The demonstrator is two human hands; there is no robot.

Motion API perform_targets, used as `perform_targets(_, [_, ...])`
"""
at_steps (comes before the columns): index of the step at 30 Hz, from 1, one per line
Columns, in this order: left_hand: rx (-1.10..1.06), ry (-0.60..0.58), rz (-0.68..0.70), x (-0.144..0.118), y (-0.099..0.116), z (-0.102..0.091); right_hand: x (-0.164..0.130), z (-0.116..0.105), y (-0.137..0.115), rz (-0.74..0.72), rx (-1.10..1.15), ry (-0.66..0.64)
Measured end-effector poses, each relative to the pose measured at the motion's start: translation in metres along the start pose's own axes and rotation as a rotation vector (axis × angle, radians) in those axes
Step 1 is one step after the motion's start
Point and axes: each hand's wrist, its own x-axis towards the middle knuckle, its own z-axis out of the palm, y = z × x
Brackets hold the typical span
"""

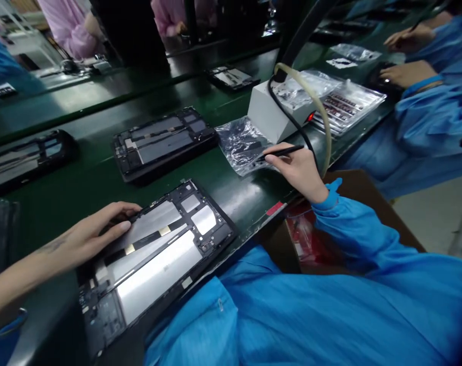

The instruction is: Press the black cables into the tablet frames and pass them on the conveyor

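Observation:
An opened tablet (164, 264), with bright metal plates and dark ribbon cables showing, lies at a slant in front of me near the bench edge. My left hand (104, 226) grips its far long edge, the thumb on top and the fingertips partly hidden. My right hand (297, 168) is pinched round a slim black pen-shaped tool (286, 151). The tool's tip points left, over a clear plastic bag (240, 145) on the bench; whether it touches the bag I cannot tell.
Other opened tablets (165, 137) lie further along the green bench (200, 175). Right of the bag stands a white box (265, 109) with a red light, a pale hose (322, 117) and a cable. Trays of small parts (345, 107) lie beyond. A co-worker's hands (406, 76) are at the upper right.

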Motion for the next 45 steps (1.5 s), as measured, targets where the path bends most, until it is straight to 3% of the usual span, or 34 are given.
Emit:
perform_targets(5, [0.069, -0.058, 0.025, -0.001, -0.003, 0.0, 0.007, 0.007, 0.001, 0.004, 0.038, -0.011])
perform_targets(9, [0.083, 0.059, 0.014, 0.0, -0.011, 0.007, 0.005, 0.008, 0.001, -0.005, 0.037, -0.01])
perform_targets(14, [0.048, 0.072, 0.005, -0.001, -0.015, 0.014, 0.003, 0.007, -0.002, -0.015, 0.023, 0.004])
perform_targets(34, [0.038, 0.016, -0.015, -0.001, -0.004, 0.005, 0.0, 0.007, 0.003, -0.009, 0.044, 0.038])
perform_targets(38, [0.2, -0.078, 0.029, 0.0, 0.017, -0.014, -0.008, -0.002, 0.001, 0.114, 0.311, 0.148])
perform_targets(40, [0.357, 0.001, 0.121, 0.009, 0.038, -0.024, -0.019, -0.014, -0.004, 0.212, 0.471, 0.195])
perform_targets(42, [0.465, 0.132, 0.292, 0.027, 0.072, -0.028, -0.034, -0.029, -0.012, 0.27, 0.575, 0.242])
perform_targets(45, [0.455, 0.134, 0.658, 0.071, 0.146, -0.014, -0.062, -0.055, -0.023, 0.252, 0.617, 0.355])
